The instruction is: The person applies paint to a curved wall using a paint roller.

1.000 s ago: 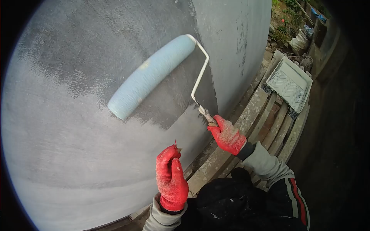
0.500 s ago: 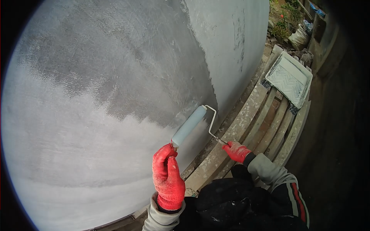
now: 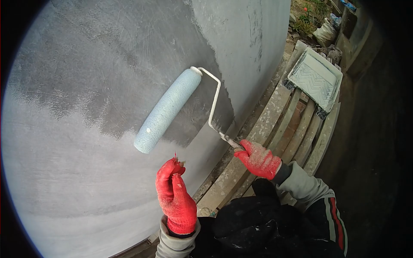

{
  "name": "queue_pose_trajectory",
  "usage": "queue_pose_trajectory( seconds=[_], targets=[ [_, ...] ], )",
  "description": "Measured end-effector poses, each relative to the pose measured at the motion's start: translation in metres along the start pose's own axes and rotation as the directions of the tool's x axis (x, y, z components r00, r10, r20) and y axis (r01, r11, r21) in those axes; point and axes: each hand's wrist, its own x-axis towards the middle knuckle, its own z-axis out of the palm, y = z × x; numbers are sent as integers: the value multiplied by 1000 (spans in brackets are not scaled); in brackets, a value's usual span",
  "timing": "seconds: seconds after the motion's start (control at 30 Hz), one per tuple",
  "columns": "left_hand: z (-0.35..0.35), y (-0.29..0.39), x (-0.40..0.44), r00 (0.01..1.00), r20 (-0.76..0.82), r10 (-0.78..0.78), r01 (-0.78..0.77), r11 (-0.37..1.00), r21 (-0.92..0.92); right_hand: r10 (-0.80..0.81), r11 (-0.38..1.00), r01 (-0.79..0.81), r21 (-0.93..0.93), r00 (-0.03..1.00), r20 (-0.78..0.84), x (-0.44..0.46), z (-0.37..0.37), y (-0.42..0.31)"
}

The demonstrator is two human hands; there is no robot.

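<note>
My right hand (image 3: 259, 160), in a red glove, is closed round the handle of a paint roller (image 3: 168, 109). Its pale blue sleeve, with a small white spot near the lower end, is held up in front of the wall. The bent white frame runs from the sleeve's top end down to the handle. Below the roller and apart from it, my left hand (image 3: 176, 198), also red-gloved, is raised with its fingers curled in toward the thumb. Bare fingertips poke out of that worn glove, and whether something small is pinched there I cannot make out.
The grey wall (image 3: 86, 172) has a darker, wet-looking patch beside paler areas. A paint tray (image 3: 317, 81) with white paint rests on spattered wooden planks (image 3: 258, 133), which have gaps between them. Behind it lie a white sack (image 3: 325, 33) and plants (image 3: 303, 26).
The roller has come up off the lower wall, leftward and nearer to me, and looks larger. My left hand has moved slightly left, away from the roller's end. The view has shifted a little.
</note>
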Motion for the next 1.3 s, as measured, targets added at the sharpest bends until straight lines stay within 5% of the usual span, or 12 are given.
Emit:
queue_pose_trajectory(
  seconds=[0.2,0.47,0.6,0.67,0.9,1.1,1.17,1.3],
  targets=[
    [-4,-2,-1,1000,-10,-21,21,1000,14,11,999,-11,-50,1000,-1,-2,15,35],
    [0,2,-2,1000,8,-16,16,1000,8,434,889,-383,-250,879,197,9,46,121],
    [-3,3,-2,1000,-1,-14,14,999,-29,463,881,-425,-208,866,188,19,65,136],
    [-4,8,-1,1000,-6,-24,23,998,-63,338,923,-293,-250,928,158,14,65,142],
    [-8,10,3,996,10,-85,85,964,-251,467,883,-443,-153,859,210,-9,6,34],
    [-17,16,6,999,-27,-38,22,899,-437,137,980,-122,-157,987,87,-27,-9,-20],
    [-26,22,8,996,-69,-50,7,856,-517,390,921,-390,-13,917,80,-24,1,-16],
    [-45,26,4,978,-178,-107,-20,804,-594,489,871,-491,-14,864,122,-22,23,9]
  ],
)
